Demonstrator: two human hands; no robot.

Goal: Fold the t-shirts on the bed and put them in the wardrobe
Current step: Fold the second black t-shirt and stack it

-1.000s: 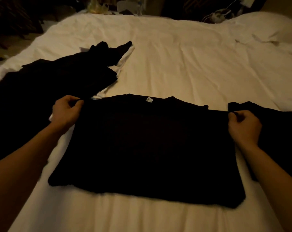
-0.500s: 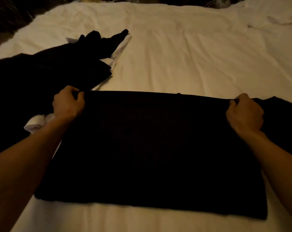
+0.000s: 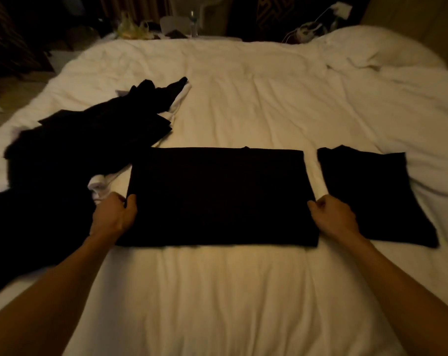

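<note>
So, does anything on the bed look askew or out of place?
Nothing spilled or damaged. The black folded t-shirt, gripped at its sides by the left hand and right hand, lies square, with a nub poking from its far edge. The crumpled heap of black and white garments at left is unfolded.

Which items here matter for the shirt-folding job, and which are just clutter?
Job:
- half-folded black fabric t-shirt, side edges held by left hand and right hand
- folded black t-shirt, at right
- heap of unfolded black and white garments, at left
- white bed

Clutter:
- white pillow
- clear drinking glass
- crumpled yellowish bag
- white cables
</note>
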